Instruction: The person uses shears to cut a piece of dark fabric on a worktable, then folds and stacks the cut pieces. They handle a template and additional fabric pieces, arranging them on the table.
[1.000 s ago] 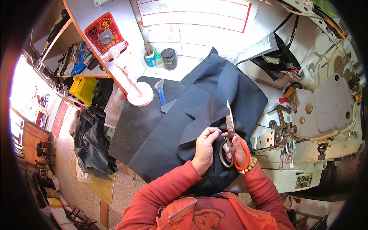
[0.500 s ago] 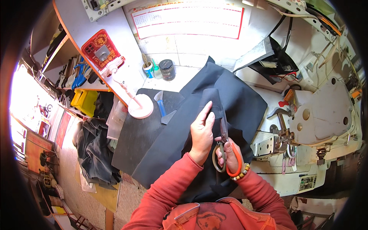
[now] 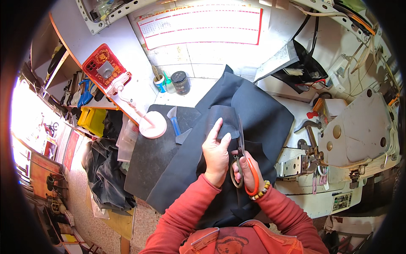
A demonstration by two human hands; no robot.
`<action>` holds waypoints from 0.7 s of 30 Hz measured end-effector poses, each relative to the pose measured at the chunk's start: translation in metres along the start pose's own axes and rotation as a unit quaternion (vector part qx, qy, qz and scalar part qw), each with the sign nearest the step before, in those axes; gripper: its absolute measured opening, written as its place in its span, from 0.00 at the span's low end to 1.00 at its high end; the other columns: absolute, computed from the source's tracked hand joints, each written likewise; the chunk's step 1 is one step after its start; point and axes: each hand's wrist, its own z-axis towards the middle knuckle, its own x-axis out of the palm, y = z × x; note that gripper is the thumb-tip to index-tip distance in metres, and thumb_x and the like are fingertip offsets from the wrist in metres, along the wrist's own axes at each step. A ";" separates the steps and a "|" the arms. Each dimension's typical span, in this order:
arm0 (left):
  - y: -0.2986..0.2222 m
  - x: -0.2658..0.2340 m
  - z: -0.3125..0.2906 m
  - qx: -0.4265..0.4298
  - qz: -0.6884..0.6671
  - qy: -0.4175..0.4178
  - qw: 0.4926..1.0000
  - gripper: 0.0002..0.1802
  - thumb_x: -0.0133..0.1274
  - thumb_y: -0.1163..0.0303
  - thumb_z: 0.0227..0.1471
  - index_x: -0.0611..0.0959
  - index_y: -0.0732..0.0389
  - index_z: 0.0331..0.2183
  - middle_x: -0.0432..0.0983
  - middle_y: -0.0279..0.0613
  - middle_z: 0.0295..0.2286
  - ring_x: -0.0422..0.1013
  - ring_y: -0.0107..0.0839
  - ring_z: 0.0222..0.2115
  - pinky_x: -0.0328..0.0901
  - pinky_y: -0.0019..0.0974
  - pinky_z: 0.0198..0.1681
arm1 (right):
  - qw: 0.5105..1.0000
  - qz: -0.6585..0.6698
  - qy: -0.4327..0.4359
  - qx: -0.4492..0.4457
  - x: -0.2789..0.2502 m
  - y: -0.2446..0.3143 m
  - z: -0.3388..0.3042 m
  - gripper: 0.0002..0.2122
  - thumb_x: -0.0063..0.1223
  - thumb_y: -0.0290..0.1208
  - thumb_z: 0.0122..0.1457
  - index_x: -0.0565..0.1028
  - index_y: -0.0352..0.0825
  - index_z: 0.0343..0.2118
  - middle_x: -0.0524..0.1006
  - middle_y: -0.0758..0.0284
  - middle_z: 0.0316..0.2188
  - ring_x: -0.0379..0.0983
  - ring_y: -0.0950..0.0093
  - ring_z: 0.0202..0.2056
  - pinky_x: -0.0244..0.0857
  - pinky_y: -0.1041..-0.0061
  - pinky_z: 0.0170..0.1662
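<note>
My left hand [image 3: 216,154] grips a small black leather-like piece [image 3: 223,116], index finger stretched over its face and thumb along its lower edge. Faint marked lines show on that piece. Scissors [image 3: 252,169] with one orange-red and one olive handle are in my right hand [image 3: 249,172], their blades pointing away from me along the piece's right edge. Whether the blades bite into the material cannot be made out. Under both hands a large black sheet [image 3: 266,106] spreads across the work surface and my lap.
On a dark board [image 3: 148,163] at left lies a blue-handled knife [image 3: 174,120]. Behind it stand a pink phone stand [image 3: 153,125], a dark-lidded jar [image 3: 181,83] and a green-tipped bottle [image 3: 169,84]. A sewing machine [image 3: 355,131] and a hammer [image 3: 311,129] are at right.
Both hands, with the piece and scissors, have shifted slightly left. The small piece has turned and shows more of its face. The whole view has tilted a little.
</note>
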 end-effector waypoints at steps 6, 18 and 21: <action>-0.007 -0.015 0.013 -0.039 -0.028 0.036 0.998 0.32 0.53 0.87 0.49 0.70 0.68 0.57 0.74 0.39 0.42 0.70 0.18 0.31 0.66 0.23 0.38 | 0.999 -0.029 0.011 0.039 -0.008 0.005 -0.004 0.27 0.48 0.54 0.62 0.64 0.33 0.51 0.66 0.76 0.22 0.57 0.90 0.17 0.55 0.90 0.19; -0.023 -0.022 0.021 -0.001 0.034 0.137 0.990 0.32 0.53 0.88 0.49 0.70 0.68 0.57 0.71 0.43 0.50 0.71 0.24 0.43 0.66 0.27 0.48 | 0.994 -0.073 0.079 0.032 -0.024 0.011 -0.002 0.31 0.47 0.57 0.61 0.62 0.32 0.55 0.69 0.73 0.29 0.63 0.87 0.25 0.61 0.87 0.28; -0.022 -0.023 0.019 -0.023 0.019 0.122 0.992 0.32 0.54 0.88 0.48 0.71 0.67 0.57 0.73 0.41 0.48 0.72 0.22 0.40 0.67 0.25 0.45 | 0.991 -0.087 0.092 0.031 -0.028 0.014 0.001 0.32 0.46 0.57 0.61 0.61 0.32 0.55 0.69 0.72 0.30 0.64 0.87 0.26 0.61 0.87 0.29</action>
